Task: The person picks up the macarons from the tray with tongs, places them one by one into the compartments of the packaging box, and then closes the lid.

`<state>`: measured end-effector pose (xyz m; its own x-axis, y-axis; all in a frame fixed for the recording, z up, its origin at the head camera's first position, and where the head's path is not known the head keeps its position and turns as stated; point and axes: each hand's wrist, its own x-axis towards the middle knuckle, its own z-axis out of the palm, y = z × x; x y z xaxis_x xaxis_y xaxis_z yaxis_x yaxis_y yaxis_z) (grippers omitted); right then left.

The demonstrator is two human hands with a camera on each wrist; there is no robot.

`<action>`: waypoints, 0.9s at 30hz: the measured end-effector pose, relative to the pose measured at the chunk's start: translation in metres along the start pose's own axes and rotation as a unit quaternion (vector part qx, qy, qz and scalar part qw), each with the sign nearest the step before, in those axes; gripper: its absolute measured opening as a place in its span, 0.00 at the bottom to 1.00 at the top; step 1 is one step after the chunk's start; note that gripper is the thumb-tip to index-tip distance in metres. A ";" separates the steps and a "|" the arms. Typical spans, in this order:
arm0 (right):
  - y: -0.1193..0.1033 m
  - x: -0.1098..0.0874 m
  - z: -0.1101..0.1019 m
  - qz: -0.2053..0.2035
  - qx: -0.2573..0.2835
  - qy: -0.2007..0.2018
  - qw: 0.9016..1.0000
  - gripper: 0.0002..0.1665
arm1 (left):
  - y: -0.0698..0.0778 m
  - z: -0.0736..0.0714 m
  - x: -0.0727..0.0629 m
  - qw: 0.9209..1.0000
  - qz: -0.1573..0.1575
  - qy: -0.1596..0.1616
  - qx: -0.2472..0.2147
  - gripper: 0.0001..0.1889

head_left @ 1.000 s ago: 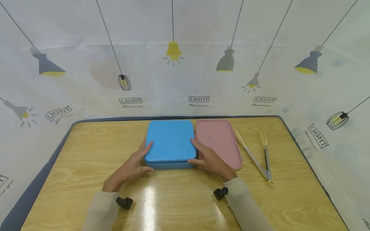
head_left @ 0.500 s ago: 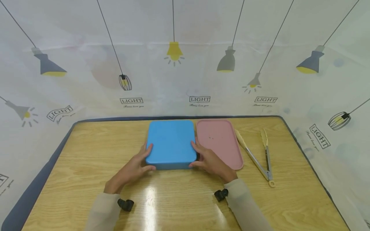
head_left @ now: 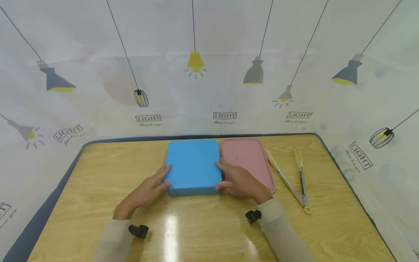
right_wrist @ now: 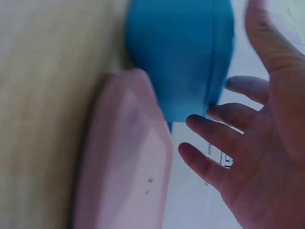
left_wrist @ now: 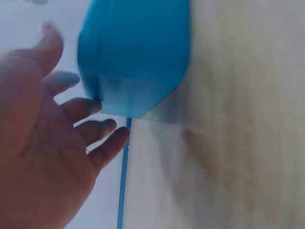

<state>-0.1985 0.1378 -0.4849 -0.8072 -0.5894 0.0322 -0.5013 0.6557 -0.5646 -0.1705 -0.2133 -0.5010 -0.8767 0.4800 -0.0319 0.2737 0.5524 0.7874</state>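
A square blue box (head_left: pixel 193 163) with its lid lying flush on top sits at the back middle of the table. My left hand (head_left: pixel 147 191) is at its left side, fingers loosely spread, fingertips right by the lid's edge. In the left wrist view the thumb (left_wrist: pixel 50 47) stands away from the blue wall. On the other side, my right hand (head_left: pixel 242 182) has its fingertips close to the box's right wall. Its fingers (right_wrist: pixel 207 164) are relaxed and spread in the right wrist view, with the palm clear of the box. Inside of the box is hidden by the lid.
Right of the box lies a pink tray (head_left: pixel 252 160) with a few small dark marks, partly behind my right hand. Farther right, tongs (head_left: pixel 302 182) with cream tips lie spread on the wooden table (head_left: pixel 108 171). A printed cloth (head_left: pixel 176 91) hangs behind.
The thin gap under the lid's front edge has closed. Both thumbs have come off the box's front, and the hands have loosened slightly at its sides.
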 end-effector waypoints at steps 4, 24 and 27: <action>0.001 0.016 -0.007 0.023 0.050 0.027 0.998 0.49 | -0.003 -0.008 0.013 0.998 -0.022 0.050 -0.016 0.31; 0.004 0.059 0.004 0.126 0.002 -0.004 0.992 0.41 | -0.001 0.003 0.051 0.992 -0.079 0.100 -0.008 0.29; 0.007 0.057 0.006 0.134 0.005 -0.003 0.991 0.41 | -0.003 0.007 0.052 0.992 -0.088 0.092 -0.024 0.29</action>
<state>-0.2457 0.1059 -0.4918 -0.9092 -0.3974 -0.1243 -0.2662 0.7843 -0.5604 -0.2145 -0.1852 -0.5098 -0.9679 0.2439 -0.0614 0.0951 0.5811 0.8083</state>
